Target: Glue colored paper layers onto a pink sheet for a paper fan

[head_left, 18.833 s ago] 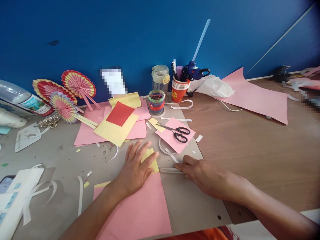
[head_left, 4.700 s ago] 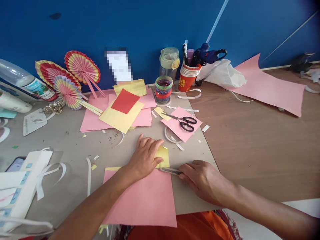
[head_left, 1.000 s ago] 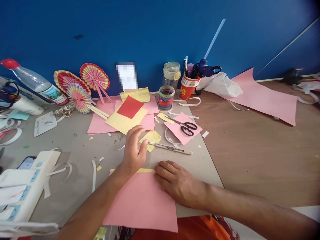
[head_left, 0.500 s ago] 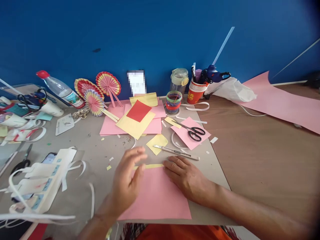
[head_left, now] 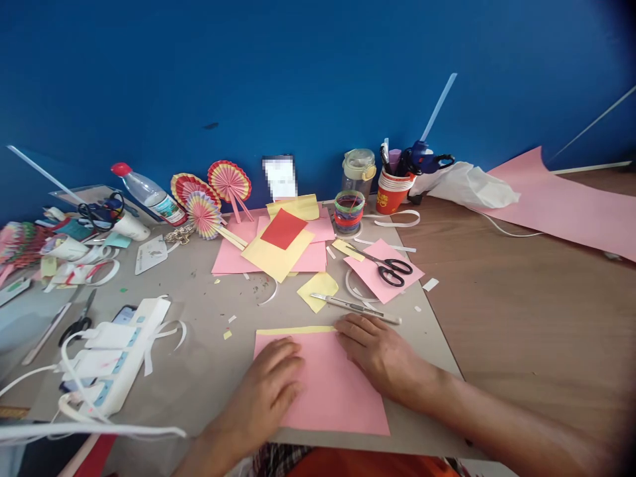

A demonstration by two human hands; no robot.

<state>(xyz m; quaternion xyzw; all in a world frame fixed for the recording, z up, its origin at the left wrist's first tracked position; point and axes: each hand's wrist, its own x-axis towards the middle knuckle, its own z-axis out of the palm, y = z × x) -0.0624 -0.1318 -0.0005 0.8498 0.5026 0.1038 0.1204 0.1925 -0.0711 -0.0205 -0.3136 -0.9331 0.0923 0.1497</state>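
Left hand point(head_left: 268, 384) lowered over pink sheet point(head_left: 335, 394), fingers slightly parted, right hand point(head_left: 375, 348) at its edge, fingers outstretched

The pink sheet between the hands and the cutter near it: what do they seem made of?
Pink sheet: likely paper or thin card, matte; it lies flat with straight edges and shows no gloss.
Cutter: pale, smooth-looking body, perhaps plastic or painted metal, I cannot tell which; the thin, pointed tip suggests a metal blade.

grey/brown tbl point(head_left: 199, 391) has pink sheet point(head_left: 330, 391), box cutter point(head_left: 358, 308), pwr strip point(head_left: 136, 361), red cups point(head_left: 390, 199) & white scraps point(head_left: 430, 285) on top.
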